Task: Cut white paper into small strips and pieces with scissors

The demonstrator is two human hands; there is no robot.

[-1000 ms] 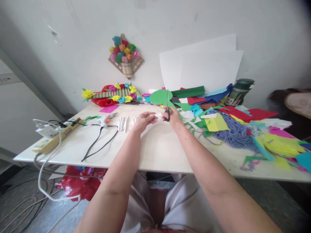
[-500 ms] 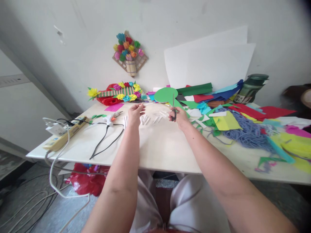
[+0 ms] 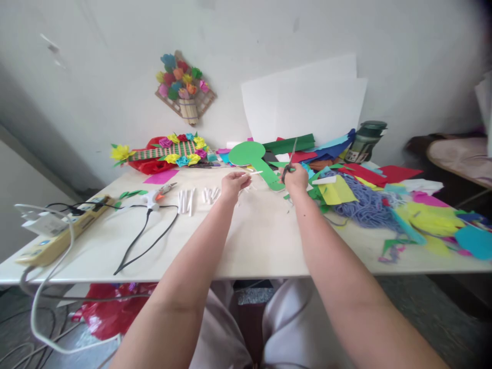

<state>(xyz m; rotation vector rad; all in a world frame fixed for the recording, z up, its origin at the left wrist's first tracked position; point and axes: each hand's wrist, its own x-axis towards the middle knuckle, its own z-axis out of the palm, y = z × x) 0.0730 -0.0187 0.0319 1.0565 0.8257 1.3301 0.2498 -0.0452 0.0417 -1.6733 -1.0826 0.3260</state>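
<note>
Between the fingertips of my left hand [image 3: 233, 185] is a thin white paper stick [image 3: 255, 172], its free end pointing right. My right hand [image 3: 296, 179] grips a pair of scissors [image 3: 294, 149] by its dark handles, blades pointing up and away from me. Behind and between the hands lies a green paper cutout [image 3: 248, 152] with a rounded head and a long strip. Left of my left hand, short white paper rolls [image 3: 187, 201] lie in small groups on the white table [image 3: 265, 241].
A glue gun [image 3: 154, 198] with a looping cord and a yellow power strip [image 3: 65, 230] are on the left. Blue-grey yarn [image 3: 361, 205], coloured paper and a dark bottle [image 3: 367, 142] crowd the right. A flower-decorated guitar shape [image 3: 165, 151] lies at the back left.
The view has turned to the right. My left hand has moved closer to the scissors, and the white stick in it now shows clearly. The scissors have tilted to the right.
</note>
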